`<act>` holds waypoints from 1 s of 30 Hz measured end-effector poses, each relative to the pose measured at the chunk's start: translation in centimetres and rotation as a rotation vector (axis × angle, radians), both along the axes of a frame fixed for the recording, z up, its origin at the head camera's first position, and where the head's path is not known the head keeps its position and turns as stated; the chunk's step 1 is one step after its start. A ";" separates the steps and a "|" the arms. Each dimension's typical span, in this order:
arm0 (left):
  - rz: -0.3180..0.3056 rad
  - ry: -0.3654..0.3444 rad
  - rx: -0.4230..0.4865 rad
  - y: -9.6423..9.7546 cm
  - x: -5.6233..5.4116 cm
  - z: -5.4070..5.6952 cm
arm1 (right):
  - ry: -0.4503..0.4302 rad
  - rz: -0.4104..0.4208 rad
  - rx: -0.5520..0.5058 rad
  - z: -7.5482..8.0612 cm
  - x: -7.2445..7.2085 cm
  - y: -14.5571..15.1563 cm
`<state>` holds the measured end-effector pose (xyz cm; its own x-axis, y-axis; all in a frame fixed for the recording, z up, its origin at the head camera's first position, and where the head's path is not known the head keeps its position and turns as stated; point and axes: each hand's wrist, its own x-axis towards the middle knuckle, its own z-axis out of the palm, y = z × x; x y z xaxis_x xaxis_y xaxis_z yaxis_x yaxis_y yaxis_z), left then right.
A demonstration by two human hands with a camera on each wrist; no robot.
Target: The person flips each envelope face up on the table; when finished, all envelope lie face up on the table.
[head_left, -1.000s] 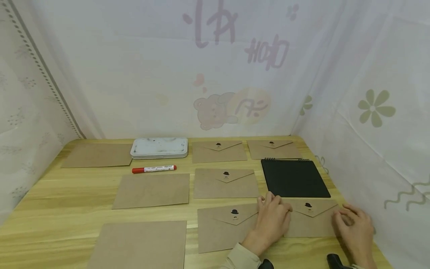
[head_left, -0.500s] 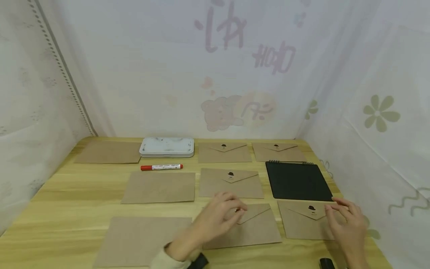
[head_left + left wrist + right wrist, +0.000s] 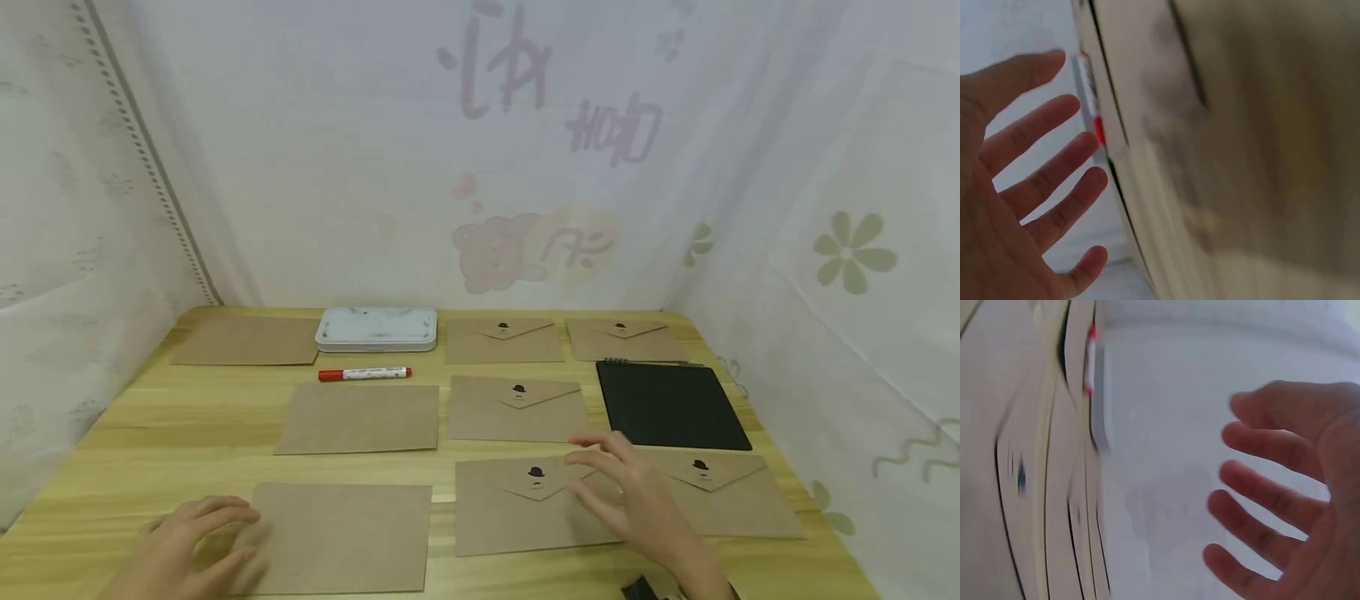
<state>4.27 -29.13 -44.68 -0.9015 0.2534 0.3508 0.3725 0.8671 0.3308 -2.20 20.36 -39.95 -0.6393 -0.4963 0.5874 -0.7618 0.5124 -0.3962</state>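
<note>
My left hand (image 3: 187, 546) hovers at the left edge of a plain kraft envelope (image 3: 341, 537) at the front left, its fingers spread in the left wrist view. My right hand (image 3: 630, 500) is over the right part of a flap-side-up kraft envelope (image 3: 498, 521) printed with a small black hat. Its fingers are loosely bent and hold nothing in the right wrist view. To that hand's right lies another hat-printed envelope (image 3: 750, 508), partly covered by the hand and wrist.
Behind are a plain envelope (image 3: 360, 417), a hat-printed envelope (image 3: 517, 425), a black spiral notebook (image 3: 671, 404), a red-capped marker (image 3: 367, 374) and a white tin case (image 3: 377, 329). More envelopes line the back edge. White printed cloth (image 3: 360, 167) walls the wooden table on three sides.
My left hand has gone from the right-hand envelopes across to the front-left plain one. My right hand has left the rightmost envelope and moved left. The front middle envelope now lies straighter.
</note>
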 end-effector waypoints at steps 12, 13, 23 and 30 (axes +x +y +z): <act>0.036 -0.165 -0.034 -3.7 1.7 -2.9 | -0.153 0.332 0.574 -1.0 1.8 -12.1; 0.028 -0.169 -0.035 -3.7 1.8 -3.1 | -0.135 0.353 0.613 -1.2 1.9 -13.0; -0.044 -0.208 -0.071 -3.6 1.0 -4.4 | 0.065 0.334 0.786 -4.1 2.2 -17.0; -0.127 -0.080 -0.161 -3.7 0.9 -4.3 | 0.077 0.366 0.830 -4.0 1.1 -16.7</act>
<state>5.19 -32.79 -48.97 -0.8821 0.4139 0.2247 0.4602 0.8589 0.2245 -1.05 3.64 -43.91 -0.3329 -0.9429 -0.0150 -0.9420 0.3317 0.0509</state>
